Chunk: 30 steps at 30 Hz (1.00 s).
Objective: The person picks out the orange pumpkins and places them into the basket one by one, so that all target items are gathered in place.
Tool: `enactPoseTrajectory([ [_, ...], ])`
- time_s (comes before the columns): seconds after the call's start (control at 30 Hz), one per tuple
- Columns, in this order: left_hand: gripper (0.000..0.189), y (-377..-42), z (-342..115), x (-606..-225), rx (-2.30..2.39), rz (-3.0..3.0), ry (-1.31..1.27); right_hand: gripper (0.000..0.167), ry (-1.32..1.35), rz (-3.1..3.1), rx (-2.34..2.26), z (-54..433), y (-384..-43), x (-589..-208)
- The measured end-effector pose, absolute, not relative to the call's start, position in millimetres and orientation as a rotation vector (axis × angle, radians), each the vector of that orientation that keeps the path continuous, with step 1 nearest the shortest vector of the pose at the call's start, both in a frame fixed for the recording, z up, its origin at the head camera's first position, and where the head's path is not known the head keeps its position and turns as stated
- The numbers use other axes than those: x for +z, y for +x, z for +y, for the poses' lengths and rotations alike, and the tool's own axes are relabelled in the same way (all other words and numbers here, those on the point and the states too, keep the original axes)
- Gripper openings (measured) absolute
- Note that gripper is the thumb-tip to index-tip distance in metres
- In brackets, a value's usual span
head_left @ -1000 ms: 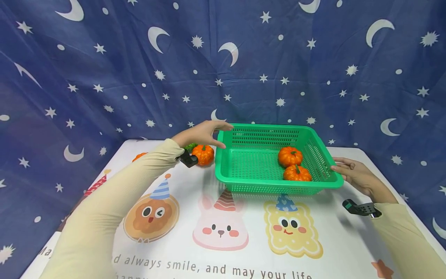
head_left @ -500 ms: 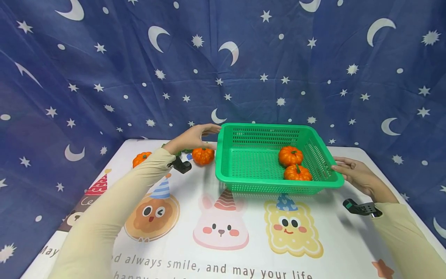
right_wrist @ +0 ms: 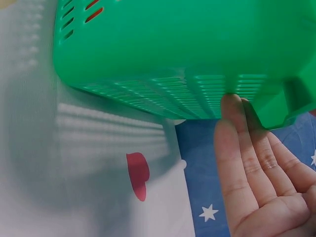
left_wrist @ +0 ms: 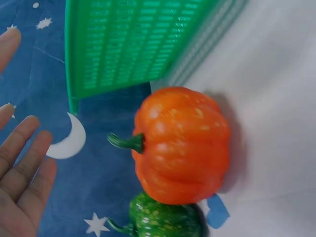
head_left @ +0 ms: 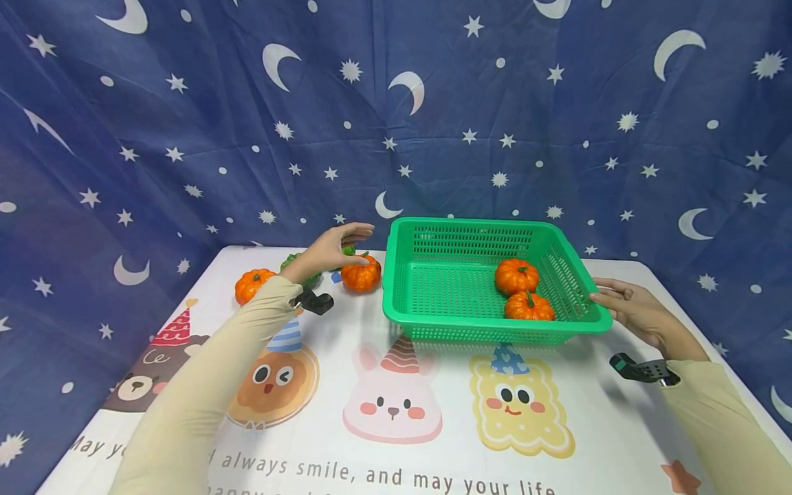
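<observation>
My left hand [head_left: 331, 249] is open, its fingers spread and its thumb apart, close to an orange pumpkin [head_left: 360, 276] beside the basket's left side. In the left wrist view that pumpkin [left_wrist: 182, 145] is clear of the fingers [left_wrist: 22, 163]. A green pumpkin [left_wrist: 160, 217] lies against it, mostly hidden behind my hand in the head view. My right hand [head_left: 640, 316] holds the right rim of the green plastic basket [head_left: 458, 330], thumb over the edge. Its fingers [right_wrist: 237, 163] touch the outer wall from below. Two orange pumpkins [head_left: 517, 276] sit inside, on the right.
Another orange pumpkin [head_left: 252, 285] lies at the left, behind my left forearm. A white cloth [head_left: 396, 392] with cartoon prints covers the table. A blue curtain [head_left: 346, 110] with moons and stars hangs behind.
My left hand has moved left, from over the basket's left rim to near the orange pumpkin. The right hand, the basket and the pumpkins stay in place.
</observation>
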<state>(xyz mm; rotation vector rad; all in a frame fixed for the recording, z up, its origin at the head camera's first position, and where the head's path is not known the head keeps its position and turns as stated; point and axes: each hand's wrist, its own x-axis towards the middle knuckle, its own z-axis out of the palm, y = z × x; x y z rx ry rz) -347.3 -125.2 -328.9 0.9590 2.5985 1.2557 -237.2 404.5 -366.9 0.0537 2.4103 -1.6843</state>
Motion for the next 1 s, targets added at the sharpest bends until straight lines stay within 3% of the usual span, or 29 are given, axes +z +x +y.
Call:
enactPoseTrajectory([
  [0.2,0.067,-349,-133,-339,1.266,2.618,0.882,0.061,0.061,2.409,-1.682,404,-238,-366],
  [0.43,0.069,-350,-140,-348,1.210,2.657,0.812,0.052,0.057,2.353,-1.731,406,-238,-367],
  [0.7,0.069,-355,-145,-363,1.174,2.685,0.814,0.030,0.051,2.314,-1.770,407,-238,-366],
  [1.0,0.070,-359,-147,-377,1.135,2.753,0.842,0.028,0.054,2.246,-1.852,407,-236,-366],
])
